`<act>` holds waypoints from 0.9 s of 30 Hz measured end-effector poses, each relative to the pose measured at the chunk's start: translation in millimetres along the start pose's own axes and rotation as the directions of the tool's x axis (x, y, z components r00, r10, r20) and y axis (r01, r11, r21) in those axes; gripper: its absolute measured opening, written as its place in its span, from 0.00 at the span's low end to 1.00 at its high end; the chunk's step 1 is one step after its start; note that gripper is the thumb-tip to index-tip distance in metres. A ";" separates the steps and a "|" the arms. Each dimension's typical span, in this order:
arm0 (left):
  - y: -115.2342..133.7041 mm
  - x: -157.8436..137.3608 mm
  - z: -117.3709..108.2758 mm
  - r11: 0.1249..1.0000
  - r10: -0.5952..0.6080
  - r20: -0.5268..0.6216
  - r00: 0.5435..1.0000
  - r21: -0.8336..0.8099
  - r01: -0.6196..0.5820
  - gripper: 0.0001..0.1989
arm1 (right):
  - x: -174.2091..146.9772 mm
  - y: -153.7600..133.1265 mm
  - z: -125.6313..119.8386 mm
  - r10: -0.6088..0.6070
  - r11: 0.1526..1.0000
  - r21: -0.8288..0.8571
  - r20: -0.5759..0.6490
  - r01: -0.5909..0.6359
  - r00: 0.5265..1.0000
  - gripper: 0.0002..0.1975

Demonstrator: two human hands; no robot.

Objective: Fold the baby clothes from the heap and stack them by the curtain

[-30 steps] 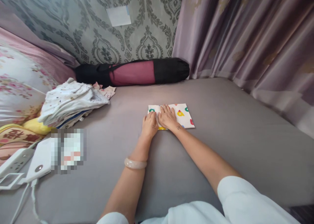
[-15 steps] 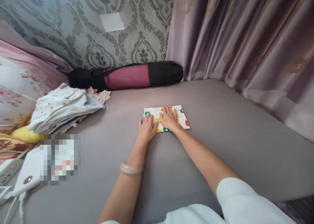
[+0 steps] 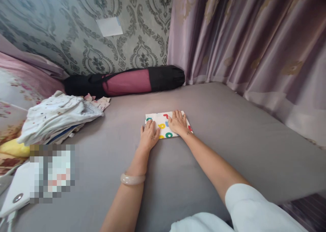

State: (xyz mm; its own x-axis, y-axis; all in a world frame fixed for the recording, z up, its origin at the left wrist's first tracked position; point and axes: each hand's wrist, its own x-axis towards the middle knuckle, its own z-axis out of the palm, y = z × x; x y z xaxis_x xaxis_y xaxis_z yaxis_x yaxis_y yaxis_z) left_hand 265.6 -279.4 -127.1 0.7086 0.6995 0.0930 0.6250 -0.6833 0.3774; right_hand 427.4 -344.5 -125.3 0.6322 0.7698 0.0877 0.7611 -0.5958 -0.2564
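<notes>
Head view, forward and down.

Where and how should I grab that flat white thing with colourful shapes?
Probably pinch the flat white thing by its near edge, coming from the camera's side, thumb under: it lies low on the grey sheet, and that edge shows between the left hand and right hand.

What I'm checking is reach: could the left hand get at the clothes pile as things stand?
Probably yes: the left hand lies open on the printed item, and only grey sheet separates that hand from the clothes pile.
</notes>
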 end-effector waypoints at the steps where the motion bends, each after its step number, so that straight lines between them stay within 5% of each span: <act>1: -0.3 -0.2 0.0 1.000 -0.001 0.000 1.000 -0.005 0.001 0.23 | 0.7 1.4 -0.7 -0.005 1.000 0.012 0.014 0.004 1.000 0.30; 16: -1.5 -1.3 -0.1 1.000 -0.011 -0.014 1.000 0.009 0.011 0.24 | -8.8 27.9 -8.4 0.073 0.997 -0.031 0.000 -0.073 0.997 0.31; 23: 3.8 -1.9 5.6 0.986 0.124 -0.136 0.983 0.127 -0.107 0.23 | -39.2 -4.3 -7.1 -0.159 0.987 -0.032 -0.055 0.157 0.986 0.31; 27: 8.2 -3.3 8.0 0.977 0.159 -0.024 0.987 0.149 -0.153 0.23 | -50.8 -16.6 1.9 -0.204 0.979 -0.032 -0.021 0.204 0.979 0.29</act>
State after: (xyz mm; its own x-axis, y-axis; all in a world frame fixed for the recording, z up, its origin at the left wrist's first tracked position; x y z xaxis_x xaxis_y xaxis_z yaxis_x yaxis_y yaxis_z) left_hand 270.9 -288.9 -131.7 0.7908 0.5870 0.1736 0.5506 -0.8060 0.2170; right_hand 382.3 -373.3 -127.3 0.4663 0.8704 0.1582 0.8780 -0.4336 -0.2027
